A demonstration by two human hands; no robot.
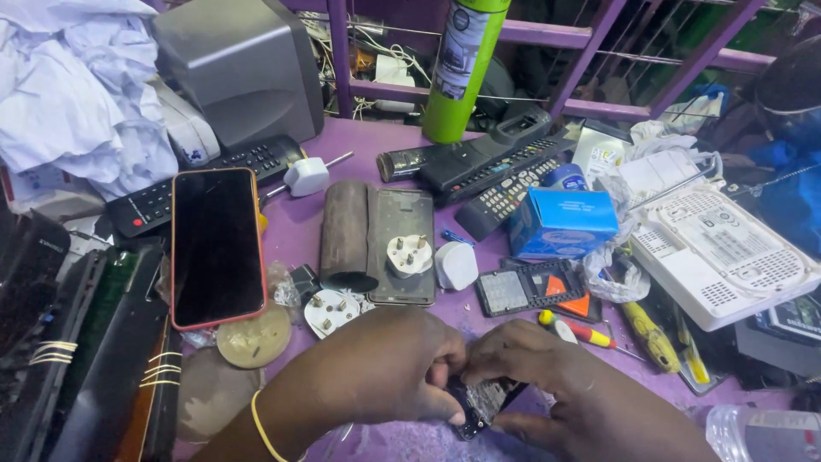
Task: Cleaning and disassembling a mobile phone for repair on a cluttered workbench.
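Near table edge (402,441), both hands around circuit board (483,400).

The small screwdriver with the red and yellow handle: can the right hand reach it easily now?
Probably yes. The screwdriver lies on the purple table just beyond the right hand, with nothing between them. But both hands grip a small phone part, so the right must let go first.

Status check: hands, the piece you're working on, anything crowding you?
Left hand and right hand both gripping small opened phone. Screwdriver close behind right hand. White plug by left.
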